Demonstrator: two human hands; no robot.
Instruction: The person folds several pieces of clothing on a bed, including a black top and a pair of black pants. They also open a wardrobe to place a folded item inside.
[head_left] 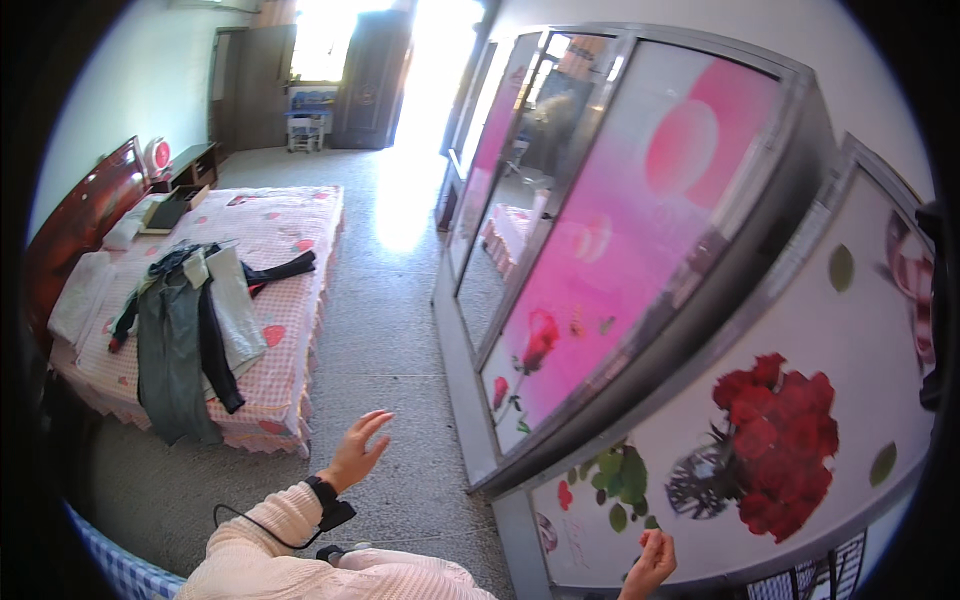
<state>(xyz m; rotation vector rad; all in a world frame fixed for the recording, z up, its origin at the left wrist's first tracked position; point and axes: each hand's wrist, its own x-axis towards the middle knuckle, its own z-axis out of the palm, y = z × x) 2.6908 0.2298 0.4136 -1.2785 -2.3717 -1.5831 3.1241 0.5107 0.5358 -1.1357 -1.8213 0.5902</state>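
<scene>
My left hand is held out over the grey floor with its fingers spread, holding nothing. A dark band with a black cable sits on that wrist. My right hand is closed at the lower right, in front of a metal-framed white panel printed with red roses and green leaves. Its curled fingers hide whatever may be inside them. The bed lies ahead to the left of my left hand. On its checked pink cover is a heap of clothes, with grey-green trousers, a pale garment and dark sleeves.
A wardrobe with pink printed doors and a mirror stands along the right. Pillows and an open box are on the bed. A pink fan stands beyond. An open doorway is bright at the far end.
</scene>
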